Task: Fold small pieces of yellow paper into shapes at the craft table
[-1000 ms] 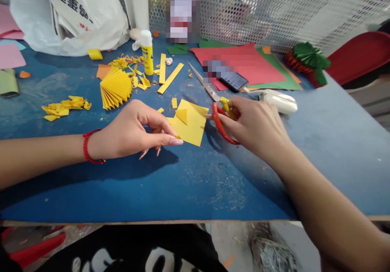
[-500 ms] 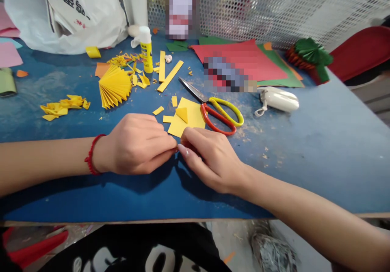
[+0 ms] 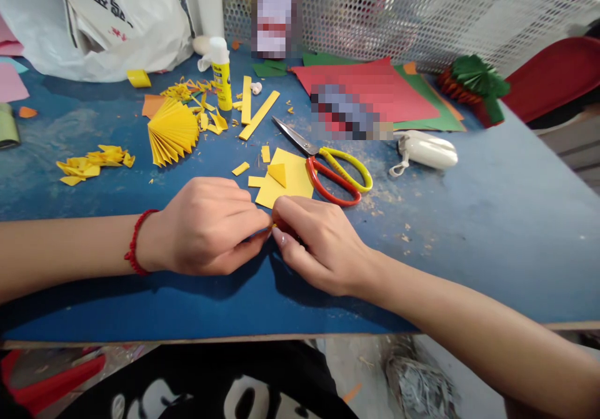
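Observation:
My left hand (image 3: 209,225), with a red cord at the wrist, and my right hand (image 3: 319,244) meet fingertip to fingertip on the blue table (image 3: 469,219). Both are closed in a pinch on a small yellow paper piece, mostly hidden between the fingers. Just beyond them lies a yellow paper square (image 3: 288,178) with a small folded triangle on it. Scissors (image 3: 328,166) with red and yellow handles lie free on the table to the right of that square.
A yellow pleated paper fan (image 3: 171,131), yellow strips and scraps, and a glue stick (image 3: 221,75) sit at the back left. Red and green sheets (image 3: 375,87), a white stapler-like tool (image 3: 426,150), a white plastic bag (image 3: 107,12) and a mesh screen stand behind.
One second ago my right hand held the scissors; it set them down and came to my left hand. Both hands now pinch the small yellow piece.

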The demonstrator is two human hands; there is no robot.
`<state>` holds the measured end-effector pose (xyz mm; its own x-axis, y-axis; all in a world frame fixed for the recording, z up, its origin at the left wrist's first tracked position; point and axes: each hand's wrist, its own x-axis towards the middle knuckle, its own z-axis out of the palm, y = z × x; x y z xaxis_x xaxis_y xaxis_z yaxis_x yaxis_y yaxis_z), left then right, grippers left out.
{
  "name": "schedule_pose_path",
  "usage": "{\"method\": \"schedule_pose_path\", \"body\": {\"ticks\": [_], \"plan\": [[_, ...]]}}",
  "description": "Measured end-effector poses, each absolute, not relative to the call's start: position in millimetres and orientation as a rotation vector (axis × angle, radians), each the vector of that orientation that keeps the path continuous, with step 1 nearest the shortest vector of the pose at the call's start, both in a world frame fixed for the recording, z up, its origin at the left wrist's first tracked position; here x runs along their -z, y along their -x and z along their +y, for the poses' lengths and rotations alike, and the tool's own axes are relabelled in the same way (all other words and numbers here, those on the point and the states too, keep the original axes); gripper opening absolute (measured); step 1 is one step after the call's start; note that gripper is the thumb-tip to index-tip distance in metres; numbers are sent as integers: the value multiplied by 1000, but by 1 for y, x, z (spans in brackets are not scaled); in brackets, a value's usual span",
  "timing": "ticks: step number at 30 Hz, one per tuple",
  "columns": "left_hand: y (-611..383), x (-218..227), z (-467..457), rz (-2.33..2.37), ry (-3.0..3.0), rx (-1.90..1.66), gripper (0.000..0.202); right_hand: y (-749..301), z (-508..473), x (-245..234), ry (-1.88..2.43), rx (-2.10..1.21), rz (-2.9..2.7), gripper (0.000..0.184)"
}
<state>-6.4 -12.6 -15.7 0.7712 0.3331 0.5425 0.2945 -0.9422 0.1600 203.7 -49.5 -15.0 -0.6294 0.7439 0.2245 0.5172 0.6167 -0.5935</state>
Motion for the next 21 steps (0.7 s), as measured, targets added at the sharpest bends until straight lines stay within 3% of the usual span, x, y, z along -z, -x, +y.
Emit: {"method": "schedule_pose_path", "body": {"ticks": [6,21], "plan": [[5,13,-13,467,-2755,-820,5,-205,-49,16,985,-683,-2378,8],[5,13,-11,567,-2558,-796,3,-206,-49,19,981,-685,-2404,12]]}}
